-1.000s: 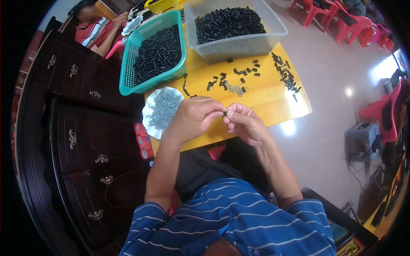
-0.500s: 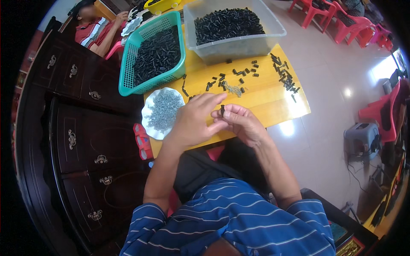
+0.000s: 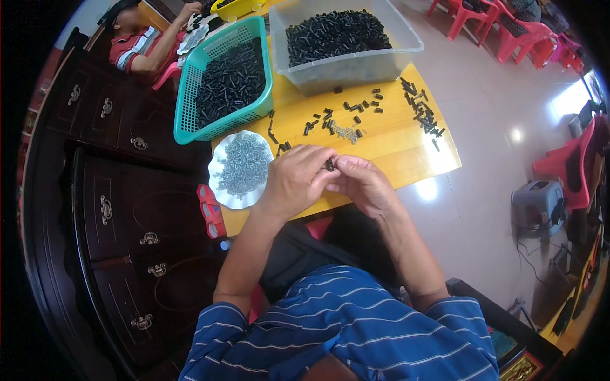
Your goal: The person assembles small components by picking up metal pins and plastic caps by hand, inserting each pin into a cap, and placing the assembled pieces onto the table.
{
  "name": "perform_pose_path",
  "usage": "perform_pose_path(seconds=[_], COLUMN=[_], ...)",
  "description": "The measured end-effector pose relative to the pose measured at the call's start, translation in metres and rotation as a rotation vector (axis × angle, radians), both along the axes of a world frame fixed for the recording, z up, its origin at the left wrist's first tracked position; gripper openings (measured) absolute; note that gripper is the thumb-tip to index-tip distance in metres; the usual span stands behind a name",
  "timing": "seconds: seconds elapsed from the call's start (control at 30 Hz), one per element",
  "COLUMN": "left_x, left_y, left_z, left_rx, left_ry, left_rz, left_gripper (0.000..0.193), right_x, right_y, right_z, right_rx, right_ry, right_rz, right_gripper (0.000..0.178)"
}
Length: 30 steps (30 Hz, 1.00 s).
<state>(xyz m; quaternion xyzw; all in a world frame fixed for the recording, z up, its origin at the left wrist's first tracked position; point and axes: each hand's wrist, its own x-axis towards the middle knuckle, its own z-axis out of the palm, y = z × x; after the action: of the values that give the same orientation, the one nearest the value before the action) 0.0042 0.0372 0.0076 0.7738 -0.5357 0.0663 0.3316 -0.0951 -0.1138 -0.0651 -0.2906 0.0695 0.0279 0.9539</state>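
A small black tube-like piece sits between my two hands, just above the front edge of the yellow table. My left hand is closed, with thumb and fingers pinching the piece from the left. From the other side my right hand pinches it with thumb and forefinger. My fingers cover much of the piece. Beside my left hand stands a white scalloped plate heaped with small clear parts. Beyond my hands lie loose black pieces and a little cluster of clear parts.
A green basket and a translucent bin, both full of black pieces, stand at the back. More black pieces lie along the right edge. Dark drawers flank the left. Another person sits at the far left.
My left fingers have come down and closed on the black piece, which only my right hand pinched before. Both hands are now together.
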Motion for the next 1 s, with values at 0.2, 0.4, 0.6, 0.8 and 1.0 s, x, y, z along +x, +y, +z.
perform_pose_path(seconds=[0.2, 0.4, 0.6, 0.8, 1.0], left_x=[0.001, -0.001, -0.004, -0.004, -0.006], left_y=[-0.003, 0.000, 0.000, 0.002, 0.006], left_z=[-0.010, -0.012, -0.003, -0.008, -0.019], left_rx=[-0.084, -0.091, -0.004, -0.059, -0.086], left_ry=[-0.033, 0.111, 0.119, 0.094, 0.095], left_rz=[-0.029, 0.007, -0.022, -0.020, 0.020], left_gripper=[0.027, 0.033, 0.042, 0.034, 0.033], right_x=[0.000, 0.002, -0.002, -0.002, -0.001], right_y=[-0.003, 0.000, -0.001, 0.002, 0.004], right_z=[-0.001, 0.000, 0.004, 0.007, -0.002], right_rx=[-0.006, -0.057, -0.173, -0.208, -0.230], right_ry=[0.004, 0.008, -0.030, 0.008, 0.035], right_rz=[0.003, 0.013, -0.011, 0.002, 0.005], right_gripper=[0.023, 0.027, 0.029, 0.025, 0.023])
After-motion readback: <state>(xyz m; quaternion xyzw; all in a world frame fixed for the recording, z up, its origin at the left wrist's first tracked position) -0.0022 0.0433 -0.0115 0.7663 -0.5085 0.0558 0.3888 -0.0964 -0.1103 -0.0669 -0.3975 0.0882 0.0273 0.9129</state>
